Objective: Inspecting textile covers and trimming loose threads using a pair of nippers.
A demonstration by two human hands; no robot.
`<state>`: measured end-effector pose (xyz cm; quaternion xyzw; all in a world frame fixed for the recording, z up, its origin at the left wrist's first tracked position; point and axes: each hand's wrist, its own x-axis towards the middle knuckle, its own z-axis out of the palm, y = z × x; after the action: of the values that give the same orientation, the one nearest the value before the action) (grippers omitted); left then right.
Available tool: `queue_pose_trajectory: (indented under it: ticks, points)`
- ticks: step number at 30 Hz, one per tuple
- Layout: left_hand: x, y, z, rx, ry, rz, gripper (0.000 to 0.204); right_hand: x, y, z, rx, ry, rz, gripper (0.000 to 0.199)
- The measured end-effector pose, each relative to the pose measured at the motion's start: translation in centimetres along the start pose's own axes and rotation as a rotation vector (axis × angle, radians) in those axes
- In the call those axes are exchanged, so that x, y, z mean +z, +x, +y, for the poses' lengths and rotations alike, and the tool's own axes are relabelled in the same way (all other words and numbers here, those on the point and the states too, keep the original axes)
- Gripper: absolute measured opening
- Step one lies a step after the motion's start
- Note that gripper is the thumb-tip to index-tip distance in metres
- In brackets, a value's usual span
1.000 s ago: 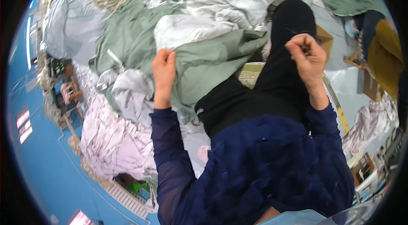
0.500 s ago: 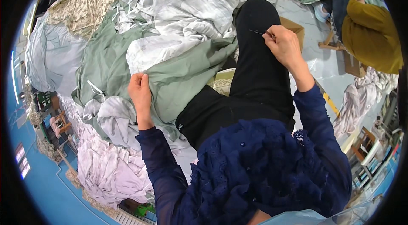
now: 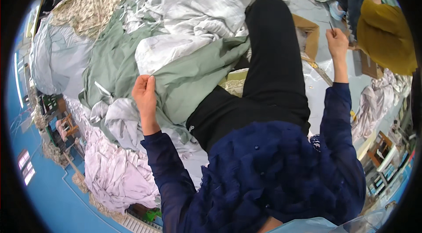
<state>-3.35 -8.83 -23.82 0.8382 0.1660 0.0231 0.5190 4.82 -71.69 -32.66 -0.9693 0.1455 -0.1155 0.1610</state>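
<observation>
Left hand (image 3: 145, 96) pinching the edge of the green fabric (image 3: 193, 79) lying across the black-trousered leg (image 3: 272, 57), right hand (image 3: 337, 41) raised beyond the leg, gripping a thin needle (image 3: 330, 25), pale sheets (image 3: 198, 0) heaping behind the fabric.

We see a blue floor (image 3: 52, 198) along the left and bottom edges. Heaps of crumpled bedding (image 3: 206, 0) cover most of the space (grey, white, pale green, one floral). A cardboard box (image 3: 307, 30) sits on pale ground, near wooden furniture (image 3: 382, 149) at right.
</observation>
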Motion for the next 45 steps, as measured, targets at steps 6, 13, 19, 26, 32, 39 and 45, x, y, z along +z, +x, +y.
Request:
queue_pose_trajectory:
  ticks: [6, 13, 19, 26, 32, 39, 45]
  points:
    - [-2.9, -3.8, 6.5, -0.116, 0.054, -0.073, 0.005, -2.8, 0.2, -8.7, -0.071, 0.708, 0.077, 0.038]
    - [-6.6, -8.5, 12.3, -0.028, 0.329, -0.088, 0.013, 2.0, -5.9, -27.9, -0.548, 0.813, -0.555, 0.033]
    - [-12.5, -12.9, 14.3, 0.010, 0.259, 0.246, 0.009, 11.8, -9.0, -31.2, -0.434, 0.845, -0.832, 0.041]
    - [-16.1, -16.7, 14.5, -0.042, 0.150, 0.441, 0.008, 15.0, -8.0, -33.0, -0.274, 0.911, -0.897, 0.038]
    - [-18.9, -18.7, 13.9, -0.066, 0.097, 0.587, 0.009, 18.0, -8.3, -32.7, -0.442, 0.943, -0.694, 0.025]
    - [-23.1, -21.3, 13.8, -0.039, 0.042, 0.638, 0.009, 12.1, -4.3, -33.1, -0.658, 0.848, -0.660, 0.014]
    - [-24.9, -19.9, 11.2, -0.245, -0.025, 0.720, 0.008, 8.1, -1.1, -32.2, -0.355, 1.146, -1.133, 0.019]
